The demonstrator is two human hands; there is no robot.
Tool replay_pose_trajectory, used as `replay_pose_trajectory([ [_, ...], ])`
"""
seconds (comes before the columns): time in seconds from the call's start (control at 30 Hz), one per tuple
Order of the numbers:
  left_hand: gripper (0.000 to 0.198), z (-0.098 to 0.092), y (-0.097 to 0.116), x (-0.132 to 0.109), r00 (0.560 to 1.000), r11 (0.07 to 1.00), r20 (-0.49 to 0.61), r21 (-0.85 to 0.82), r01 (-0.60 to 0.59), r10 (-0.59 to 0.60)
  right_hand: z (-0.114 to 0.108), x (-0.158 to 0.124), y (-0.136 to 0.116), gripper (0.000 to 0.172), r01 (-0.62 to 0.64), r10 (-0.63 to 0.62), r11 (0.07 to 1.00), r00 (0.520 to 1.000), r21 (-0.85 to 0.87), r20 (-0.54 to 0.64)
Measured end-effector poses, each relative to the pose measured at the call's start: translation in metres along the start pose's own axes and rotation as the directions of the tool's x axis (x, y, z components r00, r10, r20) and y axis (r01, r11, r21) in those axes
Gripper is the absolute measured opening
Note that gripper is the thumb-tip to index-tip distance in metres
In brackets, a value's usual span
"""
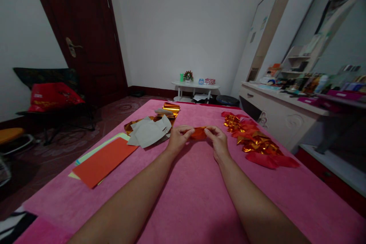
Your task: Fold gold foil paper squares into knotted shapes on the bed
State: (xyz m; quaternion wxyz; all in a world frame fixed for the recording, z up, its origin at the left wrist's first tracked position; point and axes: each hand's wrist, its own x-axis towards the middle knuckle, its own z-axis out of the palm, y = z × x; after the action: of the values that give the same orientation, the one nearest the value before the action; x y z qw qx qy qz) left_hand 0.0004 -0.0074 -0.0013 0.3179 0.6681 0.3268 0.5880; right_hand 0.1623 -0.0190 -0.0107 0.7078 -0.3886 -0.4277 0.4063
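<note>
Between my two hands, over the middle of the pink-covered table [188, 190], is a small folded piece of orange foil paper [198, 134]. My left hand [181, 137] pinches its left end between thumb and fingers. At the opposite end my right hand [217, 139] grips it the same way. To the left lies a loose pile of grey-white paper pieces [150, 131], with gold-orange foil under it. A heap of folded red and gold foil pieces [254, 141] rests on the right.
A stack of coloured paper with an orange sheet [104, 162] on top lies at the left edge. Behind the pile stands a shiny gold roll [171, 107]. A cluttered dresser [283, 110] flanks the right side; a chair with a red bag [54, 97] is at left.
</note>
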Motion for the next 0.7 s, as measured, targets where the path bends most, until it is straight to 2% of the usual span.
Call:
replay_pose_trajectory([
  [0.17,0.019,0.002,0.005,-0.001,0.999,0.999,0.006,-0.005,0.035,-0.035,-0.001,0.000,-0.001,0.026,-0.027,0.027,0.999,0.999,0.020,-0.027],
  [0.37,0.026,0.000,0.001,0.001,0.988,0.985,-0.024,-0.079,0.150,-0.153,-0.005,0.005,0.002,0.027,-0.012,0.024,0.997,0.985,0.075,-0.172],
  [0.7,0.022,-0.002,-0.004,0.003,0.957,0.959,-0.152,-0.175,0.222,-0.249,-0.006,0.006,0.002,0.025,0.011,0.006,0.996,0.981,0.084,-0.195],
])
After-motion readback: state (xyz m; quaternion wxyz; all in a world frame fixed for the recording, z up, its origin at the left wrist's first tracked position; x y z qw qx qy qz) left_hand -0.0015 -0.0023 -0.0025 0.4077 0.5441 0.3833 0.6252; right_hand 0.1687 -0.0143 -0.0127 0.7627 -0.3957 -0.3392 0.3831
